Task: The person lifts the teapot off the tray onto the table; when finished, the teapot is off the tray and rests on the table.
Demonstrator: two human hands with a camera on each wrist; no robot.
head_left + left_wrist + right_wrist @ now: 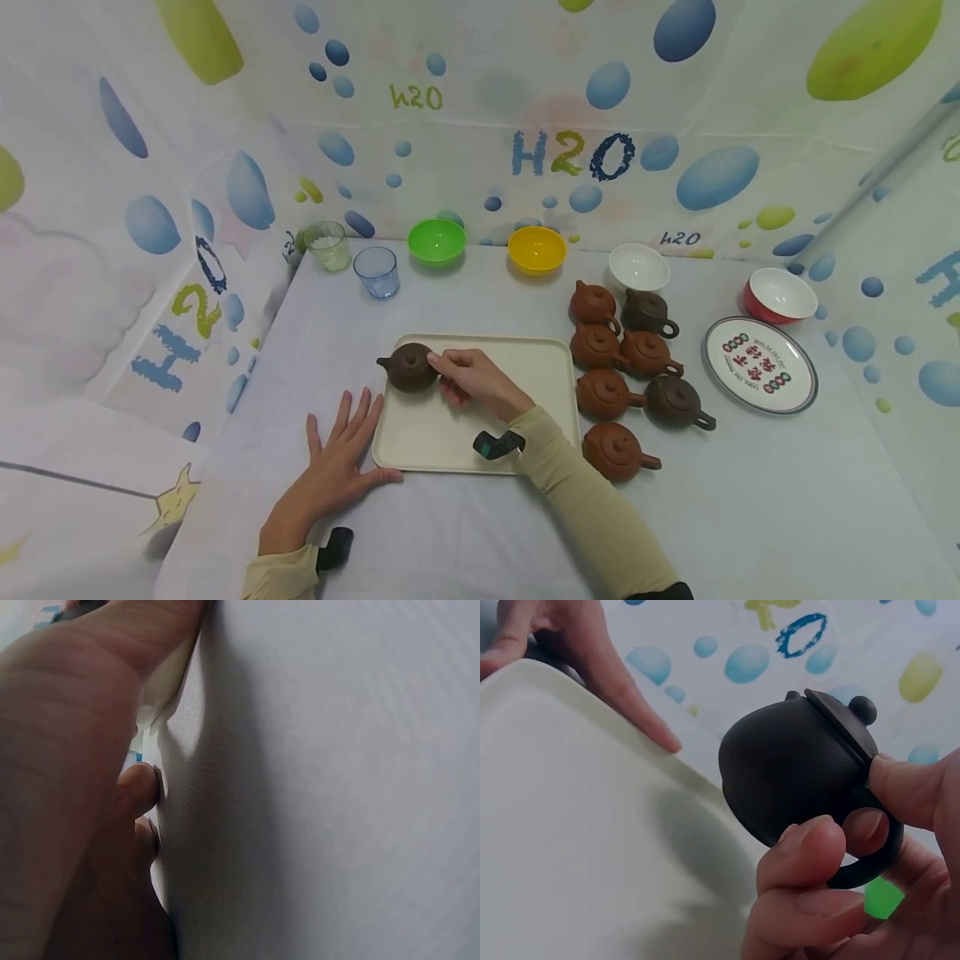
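A small dark brown teapot (412, 368) with a lid is over the left part of a cream tray (480, 433), its spout to the left. My right hand (476, 382) grips its handle between thumb and curled fingers. In the right wrist view the teapot (795, 765) hangs above the tray (570, 825), with its shadow on the tray's surface. My left hand (337, 462) lies on the white cloth at the tray's left front corner, fingers spread and straight, thumb by the front rim. In the left wrist view the left hand (67, 750) fills the left side.
To the tray's right stand several reddish-brown teapots (606, 393) and dark ones (675, 402). A plate (761, 365) and a red bowl (780, 297) are farther right. Along the back are glasses (377, 272), a green bowl (437, 242), a yellow bowl (537, 250) and a white bowl (639, 267).
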